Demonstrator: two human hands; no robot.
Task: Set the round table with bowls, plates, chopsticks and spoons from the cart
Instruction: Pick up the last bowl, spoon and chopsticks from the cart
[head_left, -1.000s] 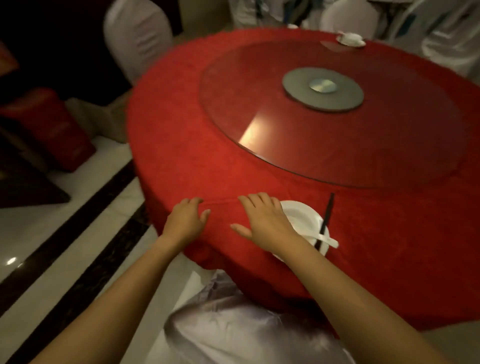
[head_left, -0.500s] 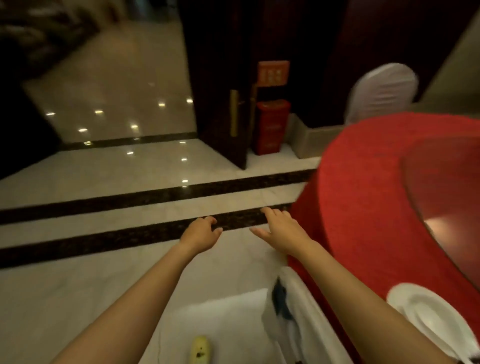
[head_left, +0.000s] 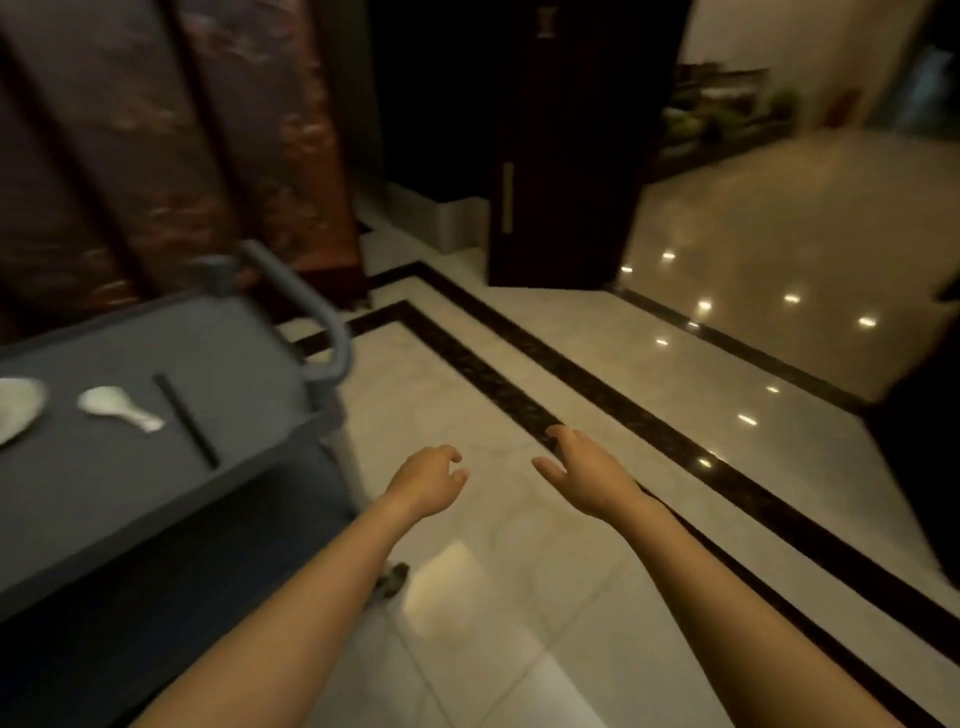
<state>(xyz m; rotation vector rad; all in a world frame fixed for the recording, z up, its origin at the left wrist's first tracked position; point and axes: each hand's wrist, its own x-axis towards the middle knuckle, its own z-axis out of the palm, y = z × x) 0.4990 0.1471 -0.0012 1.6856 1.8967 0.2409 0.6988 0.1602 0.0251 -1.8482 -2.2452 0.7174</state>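
Left grip (head_left: 426, 480) hangs loosely curled and empty over the floor (head_left: 519, 582), right grip (head_left: 587, 478) beside it, fingers apart. Spoon (head_left: 119, 410) and chopsticks (head_left: 184, 418) lie on the cart (head_left: 218, 348) top, toward its right edge.

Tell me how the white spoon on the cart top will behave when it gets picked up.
The spoon looks like glazed ceramic, so probably stiff, somewhat slippery and liable to chip if dropped. It lies flat on the cart with a broad bowl and short handle, so it should not roll, though it may rock.
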